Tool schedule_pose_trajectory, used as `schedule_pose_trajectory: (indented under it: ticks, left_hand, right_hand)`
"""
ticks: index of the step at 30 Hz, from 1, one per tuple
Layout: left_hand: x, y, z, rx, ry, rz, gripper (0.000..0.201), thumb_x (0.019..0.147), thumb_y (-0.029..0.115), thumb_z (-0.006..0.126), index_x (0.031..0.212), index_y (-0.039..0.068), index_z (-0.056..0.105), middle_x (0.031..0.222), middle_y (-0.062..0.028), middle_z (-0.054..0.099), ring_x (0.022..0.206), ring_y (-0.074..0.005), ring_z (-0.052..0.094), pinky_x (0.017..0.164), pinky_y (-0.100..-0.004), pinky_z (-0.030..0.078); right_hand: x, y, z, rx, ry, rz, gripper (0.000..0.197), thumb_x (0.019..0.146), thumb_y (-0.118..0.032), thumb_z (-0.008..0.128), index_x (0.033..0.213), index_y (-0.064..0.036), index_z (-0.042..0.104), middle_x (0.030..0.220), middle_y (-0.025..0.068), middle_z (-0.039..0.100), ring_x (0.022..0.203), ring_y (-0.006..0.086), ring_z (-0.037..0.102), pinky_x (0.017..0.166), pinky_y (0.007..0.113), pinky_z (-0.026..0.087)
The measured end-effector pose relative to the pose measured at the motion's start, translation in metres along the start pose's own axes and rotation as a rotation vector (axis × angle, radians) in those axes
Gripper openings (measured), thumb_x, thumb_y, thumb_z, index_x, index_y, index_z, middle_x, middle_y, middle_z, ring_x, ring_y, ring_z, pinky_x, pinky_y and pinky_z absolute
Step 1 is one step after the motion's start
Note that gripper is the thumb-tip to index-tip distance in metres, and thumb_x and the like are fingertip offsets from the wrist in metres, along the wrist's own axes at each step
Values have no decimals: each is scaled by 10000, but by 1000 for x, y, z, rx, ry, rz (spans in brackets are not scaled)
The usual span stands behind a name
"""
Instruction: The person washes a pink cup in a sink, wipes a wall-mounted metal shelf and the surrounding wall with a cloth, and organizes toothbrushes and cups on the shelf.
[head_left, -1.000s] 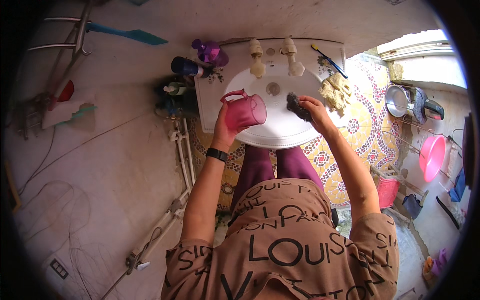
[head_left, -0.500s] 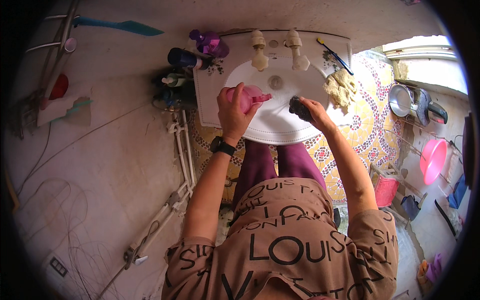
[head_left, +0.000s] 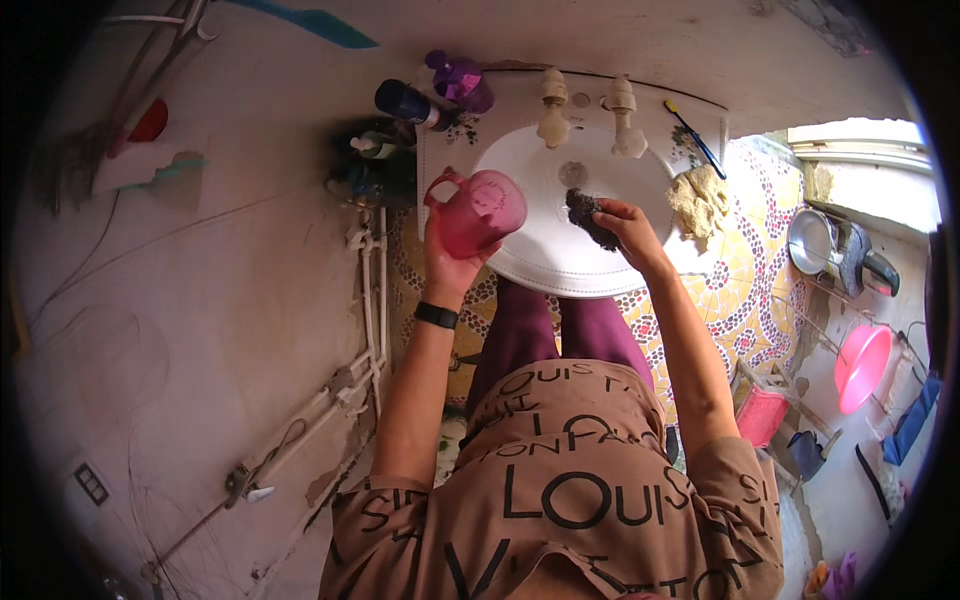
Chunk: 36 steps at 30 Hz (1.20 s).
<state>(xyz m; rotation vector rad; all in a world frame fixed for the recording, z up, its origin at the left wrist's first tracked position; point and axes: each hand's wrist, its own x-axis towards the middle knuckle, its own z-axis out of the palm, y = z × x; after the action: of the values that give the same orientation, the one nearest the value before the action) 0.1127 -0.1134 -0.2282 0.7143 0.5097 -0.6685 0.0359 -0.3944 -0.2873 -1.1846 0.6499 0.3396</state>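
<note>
In my left hand [head_left: 452, 272] is a pink translucent cup [head_left: 480, 213] with a handle, tilted so that its round base faces up and to the right. My fingers wrap round its side, partly hidden behind it. My right hand [head_left: 630, 232] pinches a dark scouring pad [head_left: 592, 219] over the right part of the basin. Both hands are above the white sink [head_left: 550, 272], the cup at its left front and apart from the pad. Two taps, a left tap [head_left: 553, 115] and a right tap [head_left: 625, 118], stand at the sink's back.
A yellow cloth [head_left: 698, 203] drapes over the sink's right edge, with a toothbrush [head_left: 695, 138] behind it. A purple bottle [head_left: 462, 82] and a dark blue bottle [head_left: 412, 104] stand at the back left corner. On the right wall hang a metal pan [head_left: 815, 240] and a pink basin [head_left: 862, 368].
My left hand has turned the cup over, so its base now shows and its handle points left. The scouring pad has shifted slightly. The whole view has swung a little.
</note>
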Motion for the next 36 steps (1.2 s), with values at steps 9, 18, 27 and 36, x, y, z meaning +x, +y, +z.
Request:
schedule_pose_trajectory:
  ticks: [9, 18, 27, 36]
  left_hand:
    - [-71, 2, -74, -185, 236, 83, 710, 805, 631, 529, 1349, 198, 389, 1343, -71, 426, 1180, -301, 463, 818, -437, 491]
    - [-118, -10, -188, -609, 203, 132, 652, 839, 564, 527, 1347, 179, 390, 1353, -92, 416, 1194, -318, 451, 868, -512, 494]
    - [-117, 21, -259, -703, 267, 214, 592, 852, 518, 555, 1328, 200, 406, 1323, -109, 448, 1148, -319, 496, 872, -492, 498]
    - [-111, 58, -317, -905, 438, 141, 484, 871, 453, 551, 1277, 205, 458, 1291, -85, 485, 1128, -302, 517, 884, -479, 486]
  right_hand:
    - [5, -12, 15, 111, -98, 55, 224, 832, -25, 565, 1003, 104, 632, 794, 104, 665, 666, 139, 603, 593, 250, 465]
    - [20, -14, 61, 15, -116, 21, 235, 881, -19, 509, 1073, 68, 613, 873, 71, 658, 707, 126, 606, 621, 243, 473]
    - [57, -4, 205, 199, -262, -44, 365, 917, -107, 448, 1205, 116, 464, 1063, 195, 614, 952, 261, 623, 839, 352, 498]
    - [170, 143, 368, 173, -123, 448, 241, 895, -107, 497, 1109, 5, 497, 1040, 134, 576, 932, 259, 579, 798, 395, 491]
